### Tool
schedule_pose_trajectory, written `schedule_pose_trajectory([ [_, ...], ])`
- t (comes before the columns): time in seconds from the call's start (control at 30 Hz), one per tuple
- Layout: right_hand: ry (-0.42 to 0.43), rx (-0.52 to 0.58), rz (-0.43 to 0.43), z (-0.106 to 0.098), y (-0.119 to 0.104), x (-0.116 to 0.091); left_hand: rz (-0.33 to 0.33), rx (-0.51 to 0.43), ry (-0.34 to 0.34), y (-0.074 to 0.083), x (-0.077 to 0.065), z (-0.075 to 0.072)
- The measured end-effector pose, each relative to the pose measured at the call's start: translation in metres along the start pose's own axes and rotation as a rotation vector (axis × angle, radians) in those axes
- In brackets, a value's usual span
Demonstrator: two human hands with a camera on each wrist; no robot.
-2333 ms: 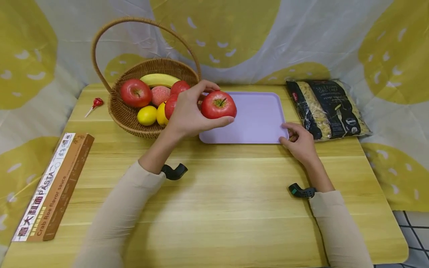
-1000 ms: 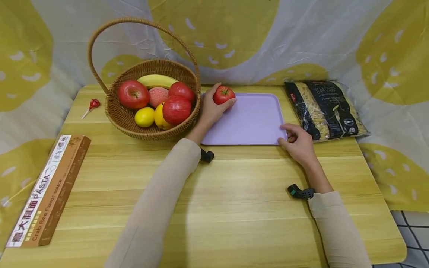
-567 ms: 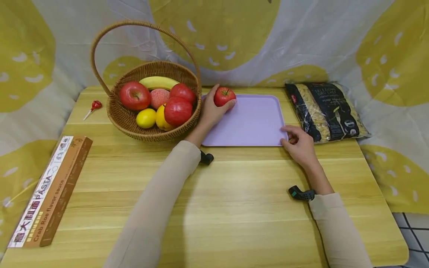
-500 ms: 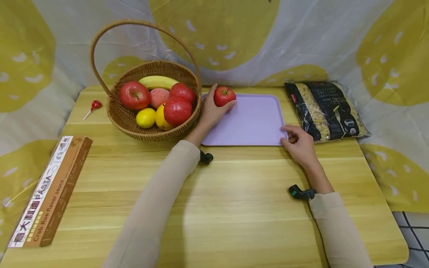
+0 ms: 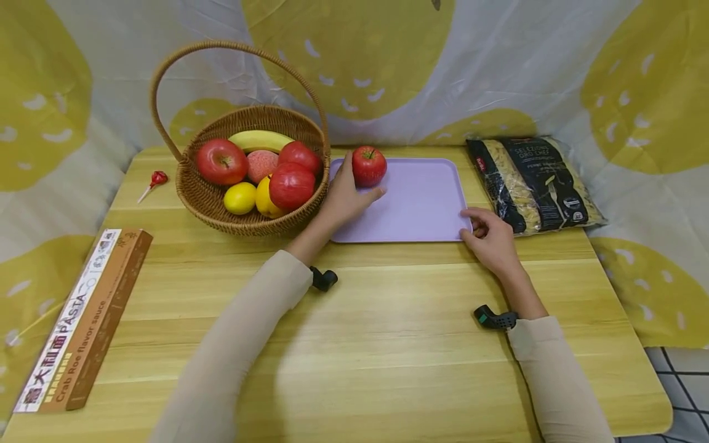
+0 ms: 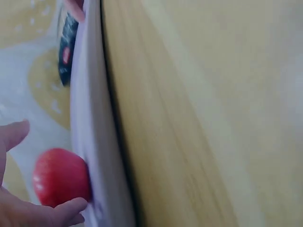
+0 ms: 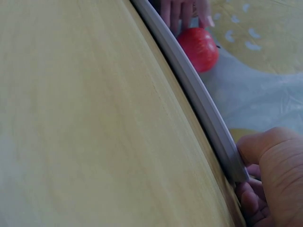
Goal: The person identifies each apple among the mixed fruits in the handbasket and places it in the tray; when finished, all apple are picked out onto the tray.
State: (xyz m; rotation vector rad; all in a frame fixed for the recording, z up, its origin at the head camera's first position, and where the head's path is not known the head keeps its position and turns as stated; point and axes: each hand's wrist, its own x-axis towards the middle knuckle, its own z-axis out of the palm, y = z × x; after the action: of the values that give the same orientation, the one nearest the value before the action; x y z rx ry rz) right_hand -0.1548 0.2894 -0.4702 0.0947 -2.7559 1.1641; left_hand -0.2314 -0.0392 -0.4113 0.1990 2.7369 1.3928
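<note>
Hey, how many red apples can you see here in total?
4. One apple sits on the purple tray beside the left hand. Three are in the basket: a left apple, a back-right apple and a front-right apple. More could be hidden underneath.

Red lollipop (image 5: 157, 179), brown-and-white pasta box (image 5: 84, 320), bagged pasta (image 5: 536, 184), yellow-patterned cloth backdrop (image 5: 354, 61), wooden table (image 5: 399, 344)

Wooden table (image 5: 399, 344); basket (image 5: 206, 198), tray (image 5: 421, 200), pasta bag (image 5: 536, 184), lollipop (image 5: 159, 178), box (image 5: 85, 321)
</note>
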Motion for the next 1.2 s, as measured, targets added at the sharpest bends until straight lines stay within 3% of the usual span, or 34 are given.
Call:
schedule_pose_trajectory([
  [0.17, 0.004, 0.003, 0.002, -0.001, 0.003, 0.0, 0.015, 0.084, -0.056, 0.013, -0.023, -0.005],
  [0.3, -0.004, 0.001, -0.002, 0.0, 0.003, 0.0, 0.06, 0.113, -0.106, 0.025, -0.042, -0.02],
  [0.57, -0.001, 0.004, -0.002, 0.0, 0.003, 0.002, 0.207, -0.102, -0.143, 0.031, -0.072, -0.058],
  [0.77, 0.004, 0.019, -0.003, 0.0, 0.003, 0.001, 0.3, -0.191, -0.094, 0.035, -0.088, -0.08],
  [0.93, 0.001, 0.025, -0.001, 0.001, 0.003, 0.0, 0.342, -0.238, -0.005, 0.036, -0.097, -0.105],
  [1.1, 0.0, 0.014, -0.007, 0.0, 0.001, 0.001, 0.298, -0.204, 0.08, 0.03, -0.101, -0.133],
  [1.2, -0.003, 0.011, -0.012, 0.0, 0.0, 0.001, 0.245, -0.121, 0.117, 0.022, -0.102, -0.146],
])
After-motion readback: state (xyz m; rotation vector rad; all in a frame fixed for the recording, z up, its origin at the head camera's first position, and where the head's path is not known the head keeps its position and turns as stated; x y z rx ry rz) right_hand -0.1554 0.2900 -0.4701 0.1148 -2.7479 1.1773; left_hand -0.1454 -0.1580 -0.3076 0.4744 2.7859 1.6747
